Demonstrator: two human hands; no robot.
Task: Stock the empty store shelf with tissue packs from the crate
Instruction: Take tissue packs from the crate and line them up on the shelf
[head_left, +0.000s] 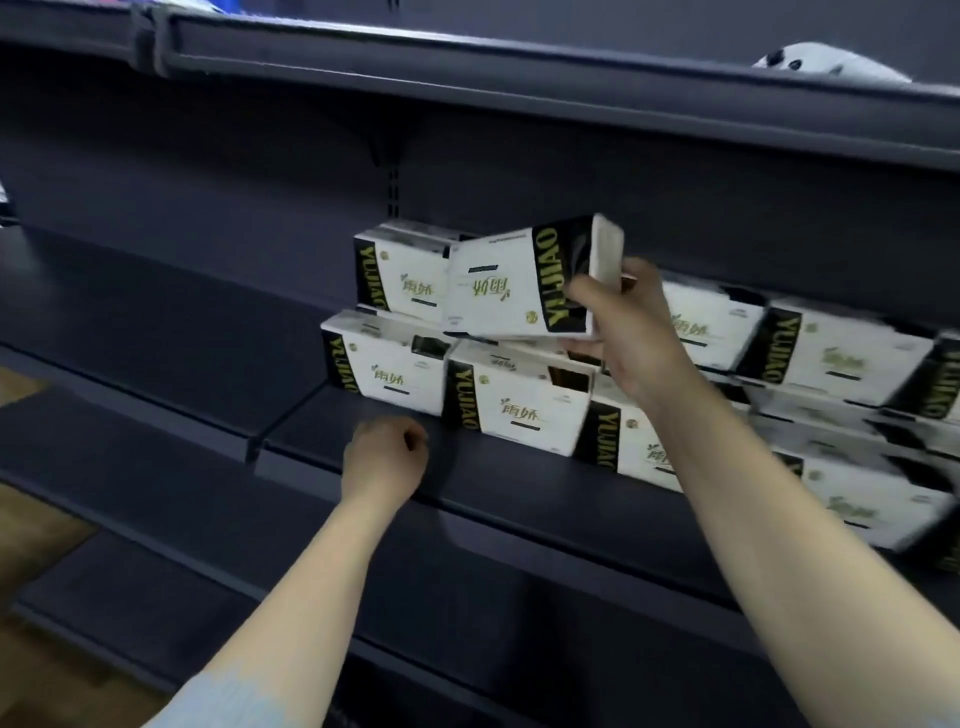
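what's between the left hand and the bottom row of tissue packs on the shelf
In the head view, only a short strip of bare dark shelf lies between the left hand, fingers curled at the shelf's front edge, and the nearest bottom-row tissue pack.

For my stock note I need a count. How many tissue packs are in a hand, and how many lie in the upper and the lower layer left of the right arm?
Held pack, in the right hand: 1
Upper-layer pack: 1
Lower-layer packs: 3
Total: 5
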